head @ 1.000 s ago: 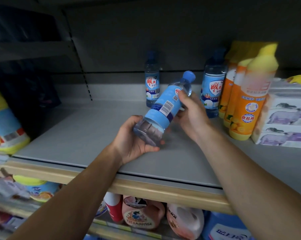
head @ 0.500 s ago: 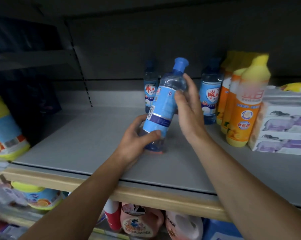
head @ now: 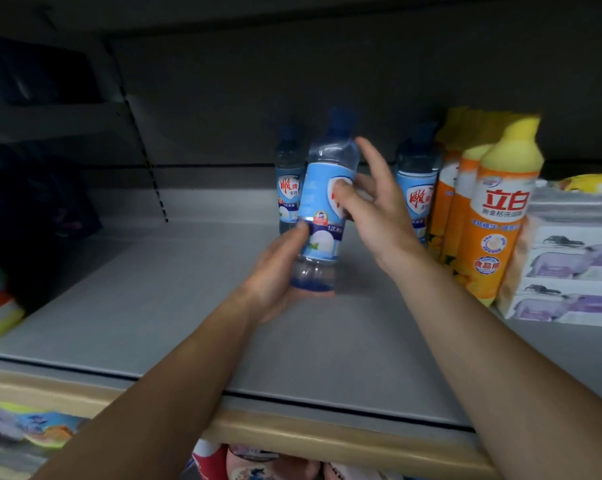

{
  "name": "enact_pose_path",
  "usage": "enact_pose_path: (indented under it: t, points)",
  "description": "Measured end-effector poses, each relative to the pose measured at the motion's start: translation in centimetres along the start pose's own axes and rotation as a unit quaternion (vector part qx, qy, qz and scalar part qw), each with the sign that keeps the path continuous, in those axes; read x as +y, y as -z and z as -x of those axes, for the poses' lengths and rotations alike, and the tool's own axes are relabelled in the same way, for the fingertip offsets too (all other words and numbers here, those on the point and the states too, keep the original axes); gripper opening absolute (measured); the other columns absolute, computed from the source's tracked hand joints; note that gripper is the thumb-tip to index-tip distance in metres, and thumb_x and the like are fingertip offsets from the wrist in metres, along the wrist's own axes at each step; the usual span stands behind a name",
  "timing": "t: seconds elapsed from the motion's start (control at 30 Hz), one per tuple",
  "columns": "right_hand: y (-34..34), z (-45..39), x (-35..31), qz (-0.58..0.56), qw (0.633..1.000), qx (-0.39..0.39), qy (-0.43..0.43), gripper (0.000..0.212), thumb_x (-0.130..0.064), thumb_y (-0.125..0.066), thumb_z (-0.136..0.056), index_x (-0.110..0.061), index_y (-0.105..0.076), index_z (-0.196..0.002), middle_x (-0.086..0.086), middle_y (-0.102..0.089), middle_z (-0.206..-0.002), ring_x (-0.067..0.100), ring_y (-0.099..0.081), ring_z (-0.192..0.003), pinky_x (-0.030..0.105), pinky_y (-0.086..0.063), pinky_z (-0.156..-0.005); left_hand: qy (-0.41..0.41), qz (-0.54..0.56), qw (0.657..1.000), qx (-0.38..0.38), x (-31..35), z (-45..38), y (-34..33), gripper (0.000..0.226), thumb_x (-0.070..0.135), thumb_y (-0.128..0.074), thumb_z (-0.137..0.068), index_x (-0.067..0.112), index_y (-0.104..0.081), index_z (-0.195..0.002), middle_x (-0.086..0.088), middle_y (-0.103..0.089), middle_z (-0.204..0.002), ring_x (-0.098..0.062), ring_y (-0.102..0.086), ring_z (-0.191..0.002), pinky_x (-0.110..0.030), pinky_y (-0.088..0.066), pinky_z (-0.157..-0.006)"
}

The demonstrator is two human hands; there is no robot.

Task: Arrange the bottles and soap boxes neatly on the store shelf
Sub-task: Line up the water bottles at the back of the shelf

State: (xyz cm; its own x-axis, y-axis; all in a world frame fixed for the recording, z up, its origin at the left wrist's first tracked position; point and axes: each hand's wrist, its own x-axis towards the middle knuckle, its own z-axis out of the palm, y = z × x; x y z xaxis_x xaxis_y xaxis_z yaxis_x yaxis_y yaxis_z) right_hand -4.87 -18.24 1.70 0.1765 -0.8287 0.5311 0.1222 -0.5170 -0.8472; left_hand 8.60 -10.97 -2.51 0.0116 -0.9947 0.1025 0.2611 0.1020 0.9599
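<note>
While the grey metal store shelf (head: 147,306) lay bare along its left stretch, the work sat near the middle. Furthest left of the stock, a small clear bottle with a blue cap and a blue label (head: 287,181) stood upright at the back. Just in front of it, the left hand (head: 279,271) gripped the lower body of a matching clear blue-labelled bottle (head: 324,209), thumb curled across the label's bottom edge and fingers wrapped behind. That bottle was upright or nearly so, its base at the shelf surface; whether it was fully seated could not be told. The right hand (head: 375,216) was beside its upper label, thumb touching the label, the other fingers spread and straight, not clasping.

To do this step well, by my judgement, the base should be settled flat before the left grip loosens, the label turned to face front, and the bottle slid back into line between its neighbours. A third blue-capped clear bottle (head: 417,188) stood right of the hands, then tall orange bottles with yellow caps (head: 497,216), then stacked white-and-purple soap boxes (head: 569,271); a careless right elbow might topple them.
</note>
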Motion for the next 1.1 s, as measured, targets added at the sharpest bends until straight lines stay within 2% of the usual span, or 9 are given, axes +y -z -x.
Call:
enact_pose_path:
  t: [0.17,0.27,0.43,0.63,0.77,0.83,0.93,1.0,1.1]
  points:
    - [-0.3,0.4,-0.1,0.057,0.998,0.000,0.037,0.063,-0.034,-0.067,-0.084,-0.055,-0.040,-0.137,-0.024,-0.063,-0.108,-0.008,-0.066,-0.089,0.013,-0.053,-0.066,-0.104,-0.042,0.991,0.069,-1.1,0.6,-0.3,0.044,0.035,-0.067,-0.078,0.017,-0.057,-0.118,-0.005,-0.070,-0.100,-0.024,-0.069,-0.082,-0.040,-0.056,-0.060]
    - [-0.4,0.4,0.0,0.073,0.997,-0.019,0.018,0.060,-0.041,-0.066,-0.083,-0.056,-0.040,-0.135,-0.023,-0.061,-0.114,-0.009,-0.065,-0.092,0.018,-0.056,-0.073,-0.040,-0.010,0.999,0.012,-0.6,1.5,0.2,0.040,0.038,-0.062,-0.082,0.019,-0.061,-0.117,-0.009,-0.071,-0.097,-0.031,-0.070,-0.080,-0.044,-0.056,-0.060]
    - [-0.7,0.6,1.0,0.082,0.993,-0.042,-0.073,0.055,-0.056,-0.063,-0.069,-0.062,-0.048,-0.122,-0.007,-0.068,-0.113,0.009,-0.070,-0.093,0.040,-0.058,-0.086,0.054,0.015,0.995,-0.082,-0.4,2.3,0.0,0.047,0.049,-0.061,-0.084,0.011,-0.063,-0.111,-0.015,-0.072,-0.091,-0.032,-0.072,-0.073,-0.044,-0.058,-0.059]
    - [-0.4,0.9,1.0,0.077,0.990,-0.033,-0.117,0.047,-0.063,-0.062,-0.063,-0.062,-0.052,-0.108,-0.009,-0.069,-0.108,0.004,-0.072,-0.077,0.027,-0.058,-0.059,0.122,0.036,0.985,-0.120,0.0,2.4,0.2,0.067,0.061,-0.054,-0.070,0.010,-0.061,-0.112,-0.016,-0.072,-0.083,-0.034,-0.071,-0.067,-0.035,-0.057,-0.049]
    - [0.0,0.8,1.0,0.060,0.985,-0.026,-0.160,0.078,-0.062,-0.067,-0.067,-0.034,-0.043,-0.135,-0.007,-0.069,-0.102,0.005,-0.073,-0.072,0.027,-0.059,-0.058,0.079,0.017,0.990,-0.116,-0.4,2.1,0.3,0.063,0.057,-0.054,-0.078,0.007,-0.058,-0.116,-0.016,-0.072,-0.083,-0.031,-0.070,-0.066,-0.037,-0.056,-0.051]
    - [0.4,0.8,1.1,0.045,0.983,-0.041,-0.175,0.064,-0.058,-0.067,-0.071,-0.018,-0.058,-0.120,-0.002,-0.075,-0.097,0.010,-0.074,-0.075,0.031,-0.060,-0.065,0.031,-0.006,0.995,-0.097,-0.8,1.9,0.4,0.052,0.050,-0.057,-0.086,0.006,-0.061,-0.112,-0.017,-0.071,-0.085,-0.029,-0.069,-0.066,-0.039,-0.056,-0.053]
    - [0.8,1.1,1.1,0.034,0.992,-0.032,-0.117,0.047,-0.052,-0.067,-0.070,-0.023,-0.067,-0.106,-0.007,-0.076,-0.090,0.010,-0.073,-0.083,0.032,-0.059,-0.075,-0.043,-0.039,0.996,-0.074,-1.7,1.6,0.7,0.030,0.034,-0.057,-0.088,0.014,-0.068,-0.108,-0.014,-0.072,-0.099,-0.028,-0.070,-0.082,-0.044,-0.059,-0.070]
    - [1.0,1.4,1.1,0.020,0.996,-0.034,-0.075,0.048,-0.043,-0.070,-0.072,-0.027,-0.062,-0.117,-0.008,-0.076,-0.093,0.009,-0.073,-0.085,0.026,-0.059,-0.070,-0.095,-0.083,0.990,-0.057,-2.2,1.1,0.9,0.033,0.026,-0.057,-0.089,0.013,-0.064,-0.118,-0.011,-0.070,-0.112,-0.026,-0.068,-0.099,-0.041,-0.056,-0.087]
    - [1.1,2.0,1.1,0.031,0.998,-0.042,-0.026,0.063,-0.034,-0.072,-0.075,-0.028,-0.051,-0.134,-0.007,-0.075,-0.103,0.008,-0.071,-0.094,0.026,-0.059,-0.075,-0.150,-0.161,0.975,-0.030,-2.4,0.7,1.2,0.042,0.018,-0.057,-0.089,0.005,-0.053,-0.128,-0.010,-0.068,-0.118,-0.021,-0.065,-0.107,-0.035,-0.052,-0.093]
